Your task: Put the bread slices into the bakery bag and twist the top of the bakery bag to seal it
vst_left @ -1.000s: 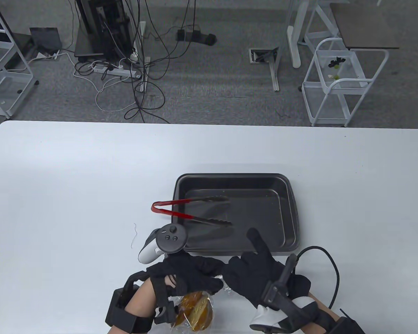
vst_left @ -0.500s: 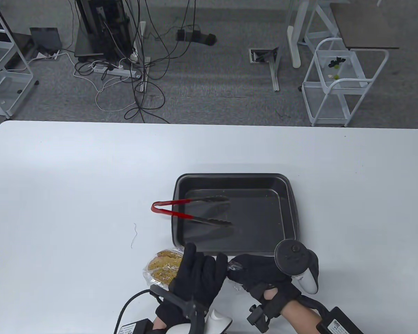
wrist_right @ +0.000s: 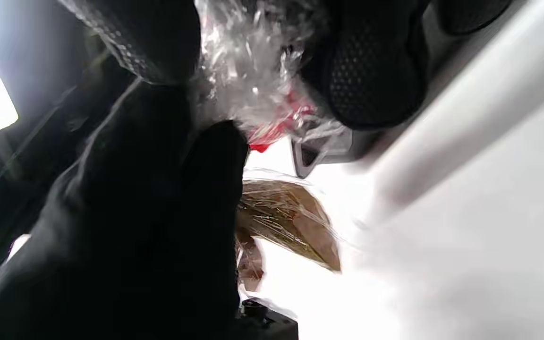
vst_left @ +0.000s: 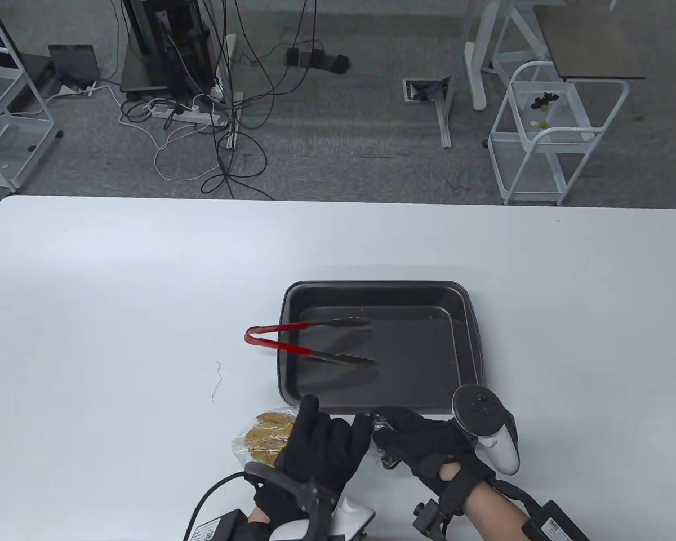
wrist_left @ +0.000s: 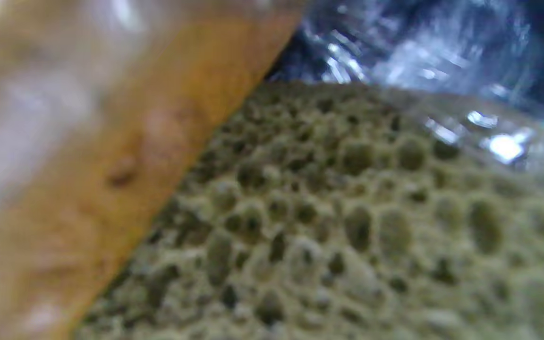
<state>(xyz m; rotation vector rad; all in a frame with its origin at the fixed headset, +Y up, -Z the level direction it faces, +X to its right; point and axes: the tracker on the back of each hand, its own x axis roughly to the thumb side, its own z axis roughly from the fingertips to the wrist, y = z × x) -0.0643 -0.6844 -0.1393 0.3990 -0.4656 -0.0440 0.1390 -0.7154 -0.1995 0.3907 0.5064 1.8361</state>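
We see the clear bag (vst_left: 259,437) lying on the white surface (vst_left: 118,293) at its near edge, just in front of the dark baking tray (vst_left: 467,338), with the bread slices (vst_left: 266,431) inside it. Our left hand (vst_left: 324,448) lies over the right part of the bag, fingers fairly straight and spread, resting on the plastic rather than gripping it. Our right hand (vst_left: 422,442) has its fingers curled round the gathered top of the bag (wrist_right: 248,71), pinching the bunched plastic just right of the left hand. The left wrist view shows porous crumb and brown crust (wrist_left: 125,156) pressed close under film. Red-handled tongs (vst_left: 310,341) rest across the tray's left rim.
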